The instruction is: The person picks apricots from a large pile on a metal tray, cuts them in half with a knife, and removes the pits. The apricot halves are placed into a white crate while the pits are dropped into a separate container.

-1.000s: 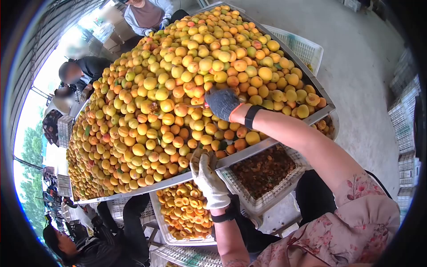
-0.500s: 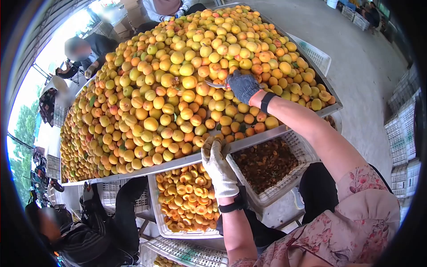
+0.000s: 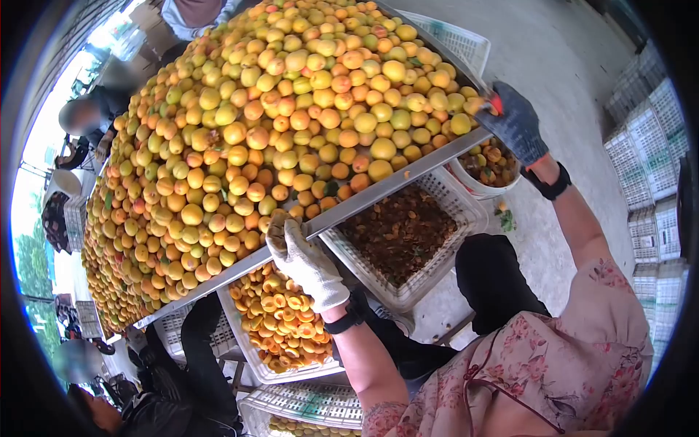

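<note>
A heap of whole apricots [image 3: 291, 95] covers the metal-rimmed table [image 3: 415, 169]. My left hand [image 3: 302, 258], in a white glove, rests at the table's near rim with fingers curled against the apricots; what they hold, if anything, is hidden. In a dark grey glove, my right hand [image 3: 515, 124] is at the table's right corner, closed around red-handled shears [image 3: 496, 104] whose blades are blurred. Below my left hand stands a white crate with halved, pitted apricots [image 3: 287, 320]. Another white crate [image 3: 411, 295], to its right, contains brown pits and scraps [image 3: 400, 233].
Under the right corner is a white bucket [image 3: 466, 182] with darker apricots. Crate stacks [image 3: 644, 167] line the right side, and another crate [image 3: 313, 408] sits low in front. Co-workers sit at the left and far side, one in dark trousers [image 3: 200, 342] close to my left.
My right hand has moved with the shears from the middle of the heap to the table's right corner. My left hand stays at the rim. The view has turned rightward.
</note>
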`<state>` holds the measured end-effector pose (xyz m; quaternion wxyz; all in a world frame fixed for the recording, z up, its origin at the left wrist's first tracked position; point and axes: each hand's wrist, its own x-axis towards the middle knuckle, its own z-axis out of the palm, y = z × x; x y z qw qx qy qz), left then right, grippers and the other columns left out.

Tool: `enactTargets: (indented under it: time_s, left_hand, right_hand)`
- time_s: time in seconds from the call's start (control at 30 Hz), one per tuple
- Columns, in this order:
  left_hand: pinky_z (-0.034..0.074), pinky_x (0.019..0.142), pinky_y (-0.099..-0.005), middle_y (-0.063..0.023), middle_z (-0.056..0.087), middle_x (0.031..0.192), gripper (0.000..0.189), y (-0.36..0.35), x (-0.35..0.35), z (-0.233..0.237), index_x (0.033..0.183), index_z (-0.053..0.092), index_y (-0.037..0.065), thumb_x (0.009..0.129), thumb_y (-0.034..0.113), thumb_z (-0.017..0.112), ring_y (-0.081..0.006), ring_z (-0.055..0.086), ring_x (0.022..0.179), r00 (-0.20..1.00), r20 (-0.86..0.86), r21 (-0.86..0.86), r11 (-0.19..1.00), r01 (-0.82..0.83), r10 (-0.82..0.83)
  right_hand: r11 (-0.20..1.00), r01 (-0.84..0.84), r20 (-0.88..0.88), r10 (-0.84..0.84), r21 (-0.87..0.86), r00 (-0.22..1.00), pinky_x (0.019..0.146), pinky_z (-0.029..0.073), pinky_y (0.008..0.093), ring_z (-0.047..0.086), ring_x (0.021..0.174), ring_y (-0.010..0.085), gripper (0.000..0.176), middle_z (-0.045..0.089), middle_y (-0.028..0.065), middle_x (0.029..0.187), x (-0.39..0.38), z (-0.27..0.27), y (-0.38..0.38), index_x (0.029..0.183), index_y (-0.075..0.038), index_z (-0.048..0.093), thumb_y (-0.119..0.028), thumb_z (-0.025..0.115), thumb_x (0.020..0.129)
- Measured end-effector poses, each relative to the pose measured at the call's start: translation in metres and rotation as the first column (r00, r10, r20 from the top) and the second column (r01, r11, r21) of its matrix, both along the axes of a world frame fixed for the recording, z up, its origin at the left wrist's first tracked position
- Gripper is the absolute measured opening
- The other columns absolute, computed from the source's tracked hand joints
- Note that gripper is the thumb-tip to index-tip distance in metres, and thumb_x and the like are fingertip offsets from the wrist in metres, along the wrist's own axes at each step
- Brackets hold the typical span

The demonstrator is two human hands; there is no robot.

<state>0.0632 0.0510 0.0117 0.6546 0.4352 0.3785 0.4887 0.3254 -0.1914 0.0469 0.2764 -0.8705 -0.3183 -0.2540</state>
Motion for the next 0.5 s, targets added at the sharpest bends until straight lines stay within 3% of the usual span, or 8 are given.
enactTargets:
  time_s: [0.03, 0.1, 0.23, 0.33, 0.4, 0.43, 0.47, 0.5]
  left_hand:
    - [0.047, 0.086, -0.0293, -0.0090, 0.059, 0.104, 0.023, -0.002, 0.004, -0.003, 0.112, 0.054, 0.000, 0.091, 0.009, 0.054, -0.0171, 0.059, 0.094, 1.000, 0.000, -0.001, 1.000, 0.011, -0.011]
    - [0.044, 0.086, -0.0263, -0.0066, 0.059, 0.104, 0.022, -0.002, 0.012, -0.009, 0.112, 0.055, 0.000, 0.091, 0.006, 0.054, -0.0133, 0.056, 0.092, 0.998, -0.052, 0.091, 0.996, -0.015, 0.019]
    - [0.040, 0.075, -0.0205, -0.0027, 0.060, 0.097, 0.016, -0.004, 0.014, -0.009, 0.105, 0.059, -0.001, 0.091, 0.002, 0.052, -0.0071, 0.049, 0.082, 0.984, -0.178, 0.171, 0.985, 0.035, -0.004]
    - [0.044, 0.068, -0.0221, -0.0049, 0.060, 0.093, 0.015, -0.001, 0.011, -0.018, 0.102, 0.062, 0.000, 0.089, 0.001, 0.054, -0.0096, 0.052, 0.075, 0.959, -0.279, 0.267, 0.963, 0.026, 0.051]
    - [0.046, 0.065, -0.0229, -0.0059, 0.061, 0.091, 0.015, 0.006, 0.013, -0.025, 0.100, 0.064, 0.000, 0.089, 0.000, 0.055, -0.0108, 0.054, 0.072, 0.944, -0.319, 0.317, 0.948, 0.022, 0.085]
    - [0.044, 0.062, -0.0216, -0.0040, 0.061, 0.088, 0.014, 0.014, 0.017, -0.030, 0.099, 0.064, 0.000, 0.089, 0.001, 0.055, -0.0090, 0.052, 0.070, 0.905, -0.404, 0.458, 0.886, 0.071, 0.136]
    - [0.042, 0.058, -0.0203, -0.0021, 0.062, 0.086, 0.013, 0.022, 0.023, -0.035, 0.098, 0.064, 0.000, 0.089, 0.003, 0.055, -0.0072, 0.051, 0.067, 0.857, -0.474, 0.582, 0.802, 0.132, 0.204]
    - [0.046, 0.061, -0.0220, -0.0061, 0.065, 0.087, 0.015, 0.029, 0.028, -0.039, 0.099, 0.066, 0.001, 0.087, 0.006, 0.058, -0.0094, 0.056, 0.071, 0.803, -0.565, 0.605, 0.757, 0.247, 0.190]
  right_hand:
    - [1.000, 0.011, 0.000, -0.011, -0.001, 1.000, 0.070, 0.050, 0.0409, 0.062, 0.082, 0.0322, 0.035, 0.062, 0.0132, 0.089, 0.004, -0.011, -0.023, 0.098, -0.008, 0.058, -0.026, 0.072, 0.070]
    - [0.966, 0.149, -0.258, -0.201, -0.210, 0.945, 0.071, 0.049, 0.0410, 0.062, 0.084, 0.0333, 0.039, 0.063, 0.0141, 0.092, 0.010, -0.032, -0.058, 0.102, -0.008, 0.058, -0.027, 0.072, 0.070]
    - [0.948, 0.212, -0.209, -0.263, -0.237, 0.942, 0.071, 0.049, 0.0419, 0.062, 0.084, 0.0339, 0.040, 0.063, 0.0143, 0.090, 0.012, -0.048, -0.068, 0.102, -0.008, 0.059, -0.028, 0.072, 0.071]
    - [1.000, -0.015, -0.140, 0.019, 0.025, 0.990, 0.068, 0.048, 0.0368, 0.062, 0.075, 0.0306, 0.032, 0.064, 0.0130, 0.079, 0.008, -0.027, -0.019, 0.096, -0.005, 0.061, -0.022, 0.074, 0.072]
    - [0.969, -0.235, -0.302, 0.246, 0.072, 0.921, 0.068, 0.048, 0.0416, 0.062, 0.076, 0.0316, 0.023, 0.062, 0.0137, 0.080, -0.008, -0.005, 0.046, 0.091, -0.008, 0.064, -0.022, 0.070, 0.073]
    - [0.936, -0.345, -0.438, 0.340, 0.073, 0.832, 0.067, 0.047, 0.0419, 0.062, 0.076, 0.0307, 0.021, 0.063, 0.0130, 0.079, -0.015, 0.002, 0.081, 0.091, -0.009, 0.065, -0.021, 0.068, 0.074]
    - [0.871, -0.490, -0.293, 0.479, 0.040, 0.828, 0.066, 0.046, 0.0432, 0.063, 0.075, 0.0304, 0.019, 0.064, 0.0126, 0.079, -0.016, -0.004, 0.114, 0.091, -0.010, 0.065, -0.020, 0.065, 0.076]
    - [0.859, -0.505, -0.468, 0.414, -0.082, 0.781, 0.067, 0.047, 0.0445, 0.063, 0.074, 0.0311, 0.019, 0.065, 0.0127, 0.080, -0.020, -0.003, 0.150, 0.090, -0.010, 0.066, -0.021, 0.062, 0.075]
